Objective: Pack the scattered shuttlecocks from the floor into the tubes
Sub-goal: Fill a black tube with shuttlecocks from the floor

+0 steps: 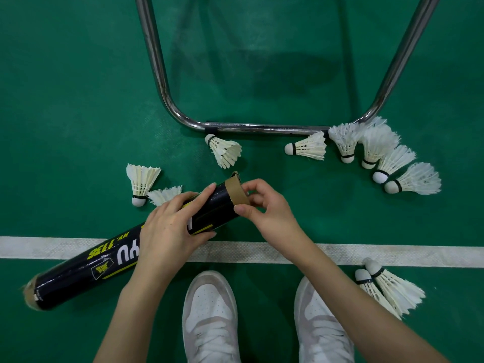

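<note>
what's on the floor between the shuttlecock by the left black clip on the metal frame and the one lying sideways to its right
Nothing: in the head view the green floor is bare between the shuttlecock near the clip and the sideways shuttlecock.

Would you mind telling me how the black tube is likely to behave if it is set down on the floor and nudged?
The black tube is a long round cylinder, so it would probably roll. Its glossy wrap looks somewhat slippery. The brown cardboard end looks frayed, so it may crush if squeezed.

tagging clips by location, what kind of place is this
Likely an indoor badminton court: green sports floor with a white boundary line, feather shuttlecocks scattered about, and a shuttlecock tube.
</note>
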Tool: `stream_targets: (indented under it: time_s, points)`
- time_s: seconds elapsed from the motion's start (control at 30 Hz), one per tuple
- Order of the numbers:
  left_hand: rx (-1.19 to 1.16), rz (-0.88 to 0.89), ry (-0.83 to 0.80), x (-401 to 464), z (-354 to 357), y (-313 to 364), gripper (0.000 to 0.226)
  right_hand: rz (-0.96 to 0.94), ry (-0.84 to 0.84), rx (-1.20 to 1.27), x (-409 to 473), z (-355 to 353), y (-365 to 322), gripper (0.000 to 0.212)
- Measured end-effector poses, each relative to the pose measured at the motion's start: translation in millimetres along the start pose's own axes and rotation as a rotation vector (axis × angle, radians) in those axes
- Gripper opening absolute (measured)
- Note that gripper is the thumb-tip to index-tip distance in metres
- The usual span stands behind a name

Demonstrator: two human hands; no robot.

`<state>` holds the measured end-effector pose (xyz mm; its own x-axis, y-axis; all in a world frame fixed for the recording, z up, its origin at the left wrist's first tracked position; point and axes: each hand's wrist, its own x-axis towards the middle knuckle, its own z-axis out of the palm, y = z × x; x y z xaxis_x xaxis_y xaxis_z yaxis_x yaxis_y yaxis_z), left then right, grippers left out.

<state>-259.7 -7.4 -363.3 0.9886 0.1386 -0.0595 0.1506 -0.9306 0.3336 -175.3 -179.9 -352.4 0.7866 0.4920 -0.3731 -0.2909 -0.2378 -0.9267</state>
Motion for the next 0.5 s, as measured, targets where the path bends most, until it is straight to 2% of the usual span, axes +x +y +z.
stream_targets:
  time_s: [0.27, 0.5]
  points:
    - [-0.001, -0.006, 0.001, -1, 0, -6, 0.094, -0.002, -0.108, -0.035, 6, 5, 2, 0.026]
    - [-0.005, -0.042, 0.037, -2, -5, -25, 0.09, -0.039, -0.084, -0.029, 15, 7, 1, 0.023]
